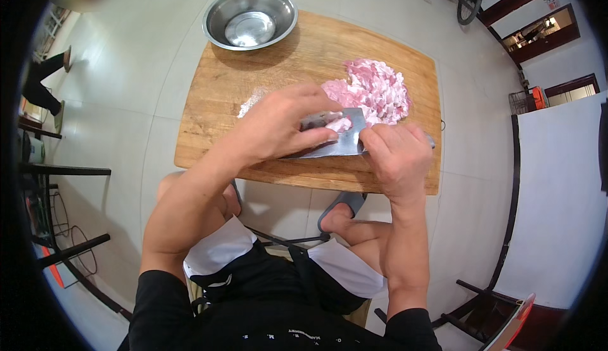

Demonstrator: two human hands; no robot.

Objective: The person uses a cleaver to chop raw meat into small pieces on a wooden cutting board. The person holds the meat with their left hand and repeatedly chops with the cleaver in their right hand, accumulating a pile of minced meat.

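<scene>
We have our right hand [398, 158] closed around the handle of a cleaver [353, 141], its broad blade pointing leftward over the near part of the wooden desk [218, 91]. Our left hand [291, 123] is half curled at the blade, thumb and fingers apart near a pink scrap [340, 125]; whether they pinch anything we cannot tell. The chopped meat [380, 91] lies heaped just beyond the blade, and a steel bowl [220, 25] stands at our far left.
</scene>
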